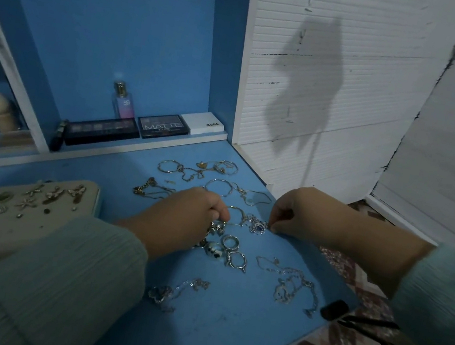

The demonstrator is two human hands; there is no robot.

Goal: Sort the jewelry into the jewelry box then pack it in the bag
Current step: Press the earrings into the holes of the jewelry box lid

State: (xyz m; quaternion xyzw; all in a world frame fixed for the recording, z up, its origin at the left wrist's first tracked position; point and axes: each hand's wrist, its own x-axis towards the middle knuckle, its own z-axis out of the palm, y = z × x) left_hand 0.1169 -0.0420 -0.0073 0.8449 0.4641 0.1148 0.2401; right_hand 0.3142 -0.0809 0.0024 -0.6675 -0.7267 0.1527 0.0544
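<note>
Jewelry [231, 253] mostly lies loose between and around both hands, left hand [187, 214] and right hand [296, 212] each pinching one chain [237, 224], sorting barely begun.

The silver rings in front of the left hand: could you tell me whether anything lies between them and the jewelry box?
Only the left hand and its sleeve lie across the path from the silver rings to the jewelry box. The table there shows no other thing.
</note>
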